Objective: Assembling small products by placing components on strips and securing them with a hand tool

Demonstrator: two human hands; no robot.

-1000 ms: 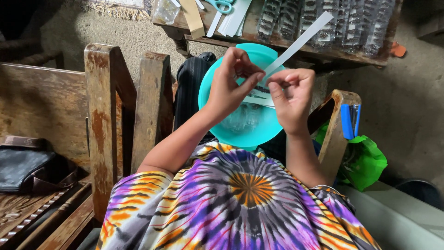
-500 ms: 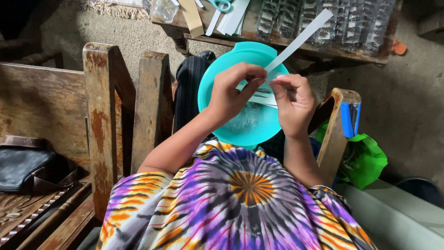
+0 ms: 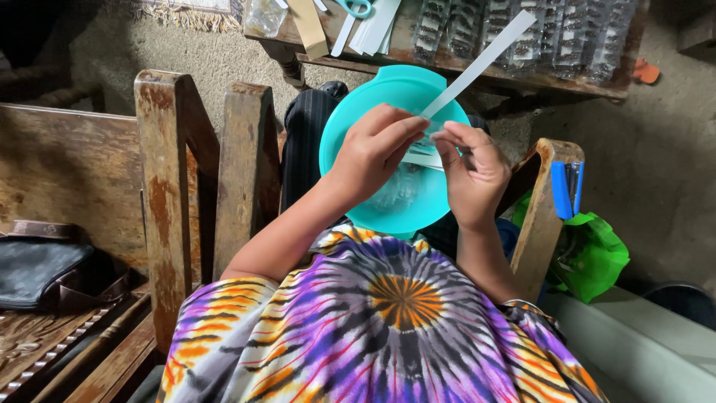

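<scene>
Leather, dark and worn, shows at the far left where a bag (image 3: 41, 272) lies on a carved wooden bench (image 3: 67, 172). Next along stand two rough wooden posts (image 3: 168, 186), rust-stained and upright, with bare concrete floor behind them. Past the posts the person sits in a tie-dye shirt (image 3: 388, 321) of purple, orange and yellow, with a round turquoise bowl (image 3: 358, 127) on the lap; something clear and crinkled lies inside it, too faint to name. Over the bowl the left hand (image 3: 369, 153) has its fingers drawn together, pinching the lower end of a long white paper strip (image 3: 485, 60). The strip slants up and to the right, away from the hands, its free end reaching across the front of a low wooden shelf (image 3: 447, 56). Just beside it, the right hand (image 3: 470, 175) is closed on the same strip, thumb and forefinger meeting the left fingertips, so both hands grip it at nearly one spot. On the shelf above lie scissors with pale blue handles (image 3: 354, 7), more white strips and rows of small clear packets (image 3: 552, 33). Further right a blue stapler (image 3: 564, 190) rests on a curved wooden armrest (image 3: 541, 216), and a green bag (image 3: 593, 254) slumps beside it
</scene>
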